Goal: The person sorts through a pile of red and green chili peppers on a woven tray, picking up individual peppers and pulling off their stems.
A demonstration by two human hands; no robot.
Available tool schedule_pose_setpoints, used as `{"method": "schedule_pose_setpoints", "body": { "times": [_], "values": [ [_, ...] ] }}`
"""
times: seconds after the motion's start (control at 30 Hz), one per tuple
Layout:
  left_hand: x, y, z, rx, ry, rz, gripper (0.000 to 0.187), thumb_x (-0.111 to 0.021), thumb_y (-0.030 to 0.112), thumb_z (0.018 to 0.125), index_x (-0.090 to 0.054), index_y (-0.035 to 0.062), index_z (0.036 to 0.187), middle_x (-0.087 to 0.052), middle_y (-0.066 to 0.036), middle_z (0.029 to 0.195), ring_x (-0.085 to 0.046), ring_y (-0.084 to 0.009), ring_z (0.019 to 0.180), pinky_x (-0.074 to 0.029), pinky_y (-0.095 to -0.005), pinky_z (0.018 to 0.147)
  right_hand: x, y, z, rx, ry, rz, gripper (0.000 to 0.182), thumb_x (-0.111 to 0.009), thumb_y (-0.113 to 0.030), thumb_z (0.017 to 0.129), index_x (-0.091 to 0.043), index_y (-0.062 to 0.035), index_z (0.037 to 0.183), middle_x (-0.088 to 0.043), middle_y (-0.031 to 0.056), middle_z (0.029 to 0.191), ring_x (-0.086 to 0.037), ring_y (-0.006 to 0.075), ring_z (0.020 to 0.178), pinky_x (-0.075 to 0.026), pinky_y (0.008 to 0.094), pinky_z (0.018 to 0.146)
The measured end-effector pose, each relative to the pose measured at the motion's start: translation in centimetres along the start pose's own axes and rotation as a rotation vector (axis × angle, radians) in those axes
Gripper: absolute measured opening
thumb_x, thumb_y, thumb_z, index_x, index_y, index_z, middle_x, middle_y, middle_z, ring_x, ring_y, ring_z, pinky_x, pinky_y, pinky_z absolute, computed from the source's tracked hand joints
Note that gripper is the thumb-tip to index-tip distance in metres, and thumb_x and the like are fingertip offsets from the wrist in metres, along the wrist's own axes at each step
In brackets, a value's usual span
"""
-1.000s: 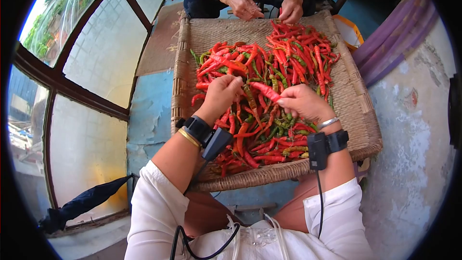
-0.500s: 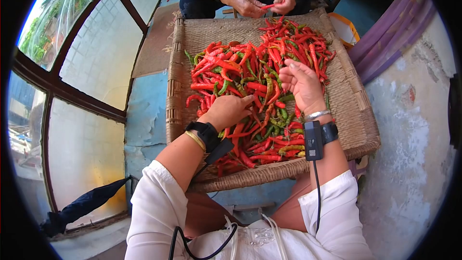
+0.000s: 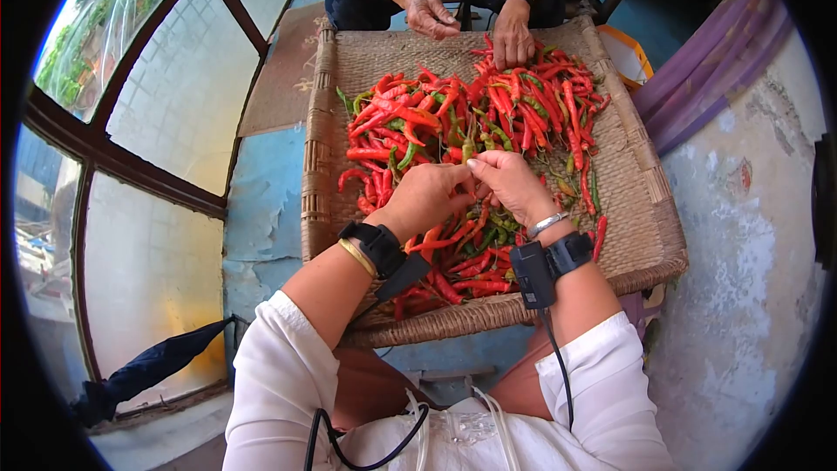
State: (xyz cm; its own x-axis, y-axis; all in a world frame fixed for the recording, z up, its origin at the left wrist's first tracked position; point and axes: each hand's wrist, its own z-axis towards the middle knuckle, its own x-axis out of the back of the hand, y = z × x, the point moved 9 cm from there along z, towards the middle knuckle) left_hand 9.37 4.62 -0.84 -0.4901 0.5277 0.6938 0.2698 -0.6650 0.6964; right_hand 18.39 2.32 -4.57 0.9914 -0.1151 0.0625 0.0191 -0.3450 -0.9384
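Note:
My left hand (image 3: 427, 198) and my right hand (image 3: 514, 185) meet over the pile of chili peppers (image 3: 392, 113), fingertips nearly touching. Both are closed in a pinch. A yellow-green chili pepper (image 3: 469, 148) sticks up at the point where the fingertips come together, its lower part hidden by them. Red and green chili peppers (image 3: 475, 266) lie beneath and in front of my hands. The pile rests on a shallow woven tray (image 3: 641, 209) with a thick braided rim.
Across the tray, another person's hand (image 3: 513, 39) reaches into the far peppers, and their other hand (image 3: 432, 16) hovers near the rim. Windows (image 3: 166, 87) stand on the left, with a folded dark umbrella (image 3: 157, 366) below. A purple curtain (image 3: 715, 70) hangs at the right wall.
My right hand has moved left and down from above the pile to meet my left hand, its fingers now pinched. The other person's hands have separated, one lowering onto the peppers.

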Motion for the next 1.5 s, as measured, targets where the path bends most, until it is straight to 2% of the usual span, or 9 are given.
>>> {"method": "schedule_pose_setpoints", "body": {
  "times": [0.33,0.47,0.6,0.8,0.87,0.93,1.0,1.37,1.5],
  "values": [
    [0.5,2.1,-0.6,-0.16,-0.06,-0.004,0.008,-0.062,0.007,0.07,-0.056,0.0052,0.075,-0.058,-0.006,0.067,-0.058,-0.0189,0.061,-0.045,-0.0286,0.056,2.2,-0.1,-0.6,-0.108,0.043,0.116,0.019,-0.057,-0.022,0.08,-0.053,-0.0043,0.074,-0.051,0.0009,0.057,-0.042,0.0047,0.04,-0.03,0.0184,0.033],
    [4.5,-3.2,-1.0,0.296,0.237,-0.147,0.009,-0.06,0.011,0.073,-0.058,0.0048,0.079,-0.06,-0.01,0.067,-0.059,-0.0223,0.06,-0.045,-0.0292,0.054,6.7,-2.1,0.0,0.155,0.178,0.476,0.021,-0.056,-0.024,0.081,-0.054,-0.0031,0.081,-0.054,0.0023,0.061,-0.047,0.0071,0.045,-0.036,0.0187,0.037],
    [6.6,-5.7,-1.5,0.346,0.393,0.065,0.02,-0.063,0.018,0.072,-0.057,0.0043,0.085,-0.06,-0.01,0.074,-0.059,-0.0247,0.071,-0.046,-0.0336,0.062,8.1,-2.7,-1.1,0.217,0.372,0.885,0.024,-0.055,-0.024,0.082,-0.053,-0.0034,0.094,-0.058,0.0039,0.071,-0.055,0.01,0.058,-0.043,0.0214,0.047],
    [5.8,-5.1,-0.9,0.376,0.256,0.367,0.038,-0.065,0.022,0.07,-0.051,0.0071,0.102,-0.056,-0.012,0.092,-0.056,-0.0279,0.084,-0.045,-0.0383,0.07,3.6,-0.2,0.3,0.038,0.116,0.309,0.038,-0.055,-0.022,0.081,-0.047,0.0009,0.111,-0.057,0.0068,0.086,-0.057,0.0129,0.066,-0.045,0.0213,0.05],
    [5.5,-4.8,-0.9,0.297,0.272,0.41,0.039,-0.065,0.021,0.07,-0.05,0.0084,0.104,-0.055,-0.012,0.094,-0.055,-0.0286,0.085,-0.045,-0.0387,0.07,2.5,-0.2,0.9,0.14,0.142,-0.114,0.04,-0.055,-0.019,0.079,-0.046,0.0017,0.112,-0.056,0.0124,0.096,-0.059,0.0207,0.079,-0.048,0.0283,0.059],
    [4.6,-4.5,-0.6,0.238,0.188,0.383,0.037,-0.064,0.017,0.07,-0.051,0.0106,0.104,-0.053,-0.012,0.094,-0.055,-0.0296,0.085,-0.045,-0.0395,0.07,0.8,-2.2,0.4,0.51,0.212,-0.725,0.041,-0.055,-0.016,0.077,-0.044,-0.0012,0.114,-0.052,0.0162,0.107,-0.054,0.0301,0.093,-0.045,0.0358,0.075],
    [4.4,-4.6,-0.5,0.253,0.134,0.383,0.035,-0.062,0.015,0.07,-0.052,0.0115,0.104,-0.053,-0.011,0.093,-0.055,-0.0299,0.085,-0.045,-0.0393,0.07,0.4,-0.8,0.7,0.434,0.173,-0.719,0.045,-0.056,-0.016,0.075,-0.043,-0.0042,0.116,-0.046,0.0178,0.115,-0.047,0.0359,0.1,-0.039,0.0391,0.086],
    [3.9,-3.2,-0.2,0.194,0.112,0.424,0.025,-0.06,0.017,0.071,-0.056,0.0096,0.094,-0.056,-0.01,0.092,-0.056,-0.0275,0.082,-0.046,-0.0378,0.068,-2.0,-1.2,-0.6,0.324,0.058,-1.313,0.021,-0.063,-0.022,0.07,-0.059,-0.0046,0.08,-0.053,0.0123,0.087,-0.056,0.0309,0.079,-0.046,0.0396,0.068],
    [3.7,-3.1,-0.1,0.183,0.074,0.427,0.02,-0.062,0.018,0.07,-0.057,0.0066,0.086,-0.058,-0.01,0.085,-0.057,-0.0269,0.08,-0.046,-0.0371,0.064,-1.2,-3.5,-0.9,0.419,0.175,-1.191,0.02,-0.063,-0.019,0.069,-0.06,-0.0082,0.086,-0.053,0.011,0.081,-0.056,0.0306,0.071,-0.045,0.0395,0.064]
  ]
}}
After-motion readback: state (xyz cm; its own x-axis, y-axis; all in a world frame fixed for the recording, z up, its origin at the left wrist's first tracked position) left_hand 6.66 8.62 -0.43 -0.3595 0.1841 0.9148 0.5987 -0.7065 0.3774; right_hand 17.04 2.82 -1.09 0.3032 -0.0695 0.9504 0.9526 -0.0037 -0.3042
